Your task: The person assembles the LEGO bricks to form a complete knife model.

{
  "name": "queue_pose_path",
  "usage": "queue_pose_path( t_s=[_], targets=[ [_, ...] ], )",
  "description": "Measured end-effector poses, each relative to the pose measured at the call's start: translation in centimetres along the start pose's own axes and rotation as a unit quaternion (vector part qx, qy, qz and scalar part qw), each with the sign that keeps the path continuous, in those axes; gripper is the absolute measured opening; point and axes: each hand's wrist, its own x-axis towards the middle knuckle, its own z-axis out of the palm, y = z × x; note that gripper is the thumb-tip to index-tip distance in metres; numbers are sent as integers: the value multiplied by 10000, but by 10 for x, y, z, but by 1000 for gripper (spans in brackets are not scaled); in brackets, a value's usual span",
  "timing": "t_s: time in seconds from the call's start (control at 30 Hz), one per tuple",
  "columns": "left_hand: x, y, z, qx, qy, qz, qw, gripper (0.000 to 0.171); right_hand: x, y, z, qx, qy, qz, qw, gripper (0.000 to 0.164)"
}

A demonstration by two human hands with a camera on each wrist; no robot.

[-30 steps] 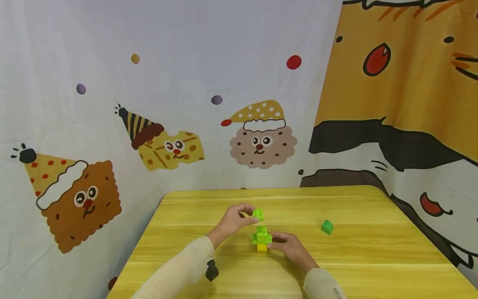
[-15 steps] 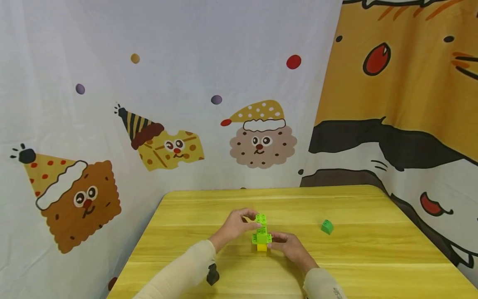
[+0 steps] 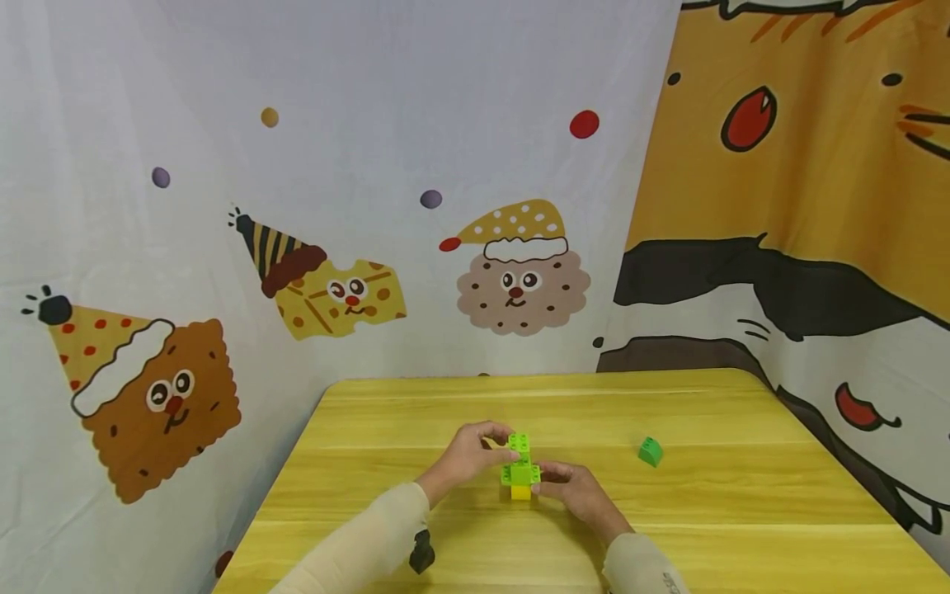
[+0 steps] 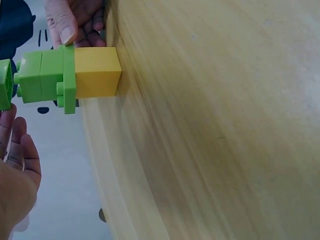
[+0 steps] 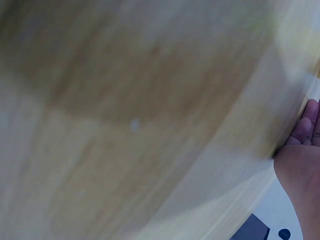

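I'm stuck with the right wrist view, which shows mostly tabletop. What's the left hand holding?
Observer: The left hand pinches a light green block over the block tower.
Operator: Is it pressed down yet?
Observer: No; the left wrist view shows the tower's top studs exposed beneath it.
Operator: Any loose pieces about?
Observer: Yes, a dark green block lies on the table, right of the tower in the head view.

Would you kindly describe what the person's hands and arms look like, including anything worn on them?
The left hand and right hand are ungloved. The left sleeve and right sleeve are long and cream-coloured. Dark lettering, too small to read, marks the right one. A small black object shows beside the left cuff; what it is remains unclear.
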Motion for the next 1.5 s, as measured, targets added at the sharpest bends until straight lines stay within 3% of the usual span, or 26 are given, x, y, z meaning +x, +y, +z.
queue_pose_path(
  t_s=[0.53,1.0,1.3,1.5],
  targets=[
    [-7,-1,1,89,-116,25,9999,27,1,-1,0,-40,4,42,10000,53],
    [-2,-5,3,501,-140,38,9986,26,1,3,-1,-80,-33,40,10000,54],
    [-7,-8,7,203,-90,68,9997,37,2,3,1,56,-137,11,9999,53],
    [-7,-11,8,-1,-74,145,9999,32,3,4,0,1,-101,19,9999,51]
  ],
)
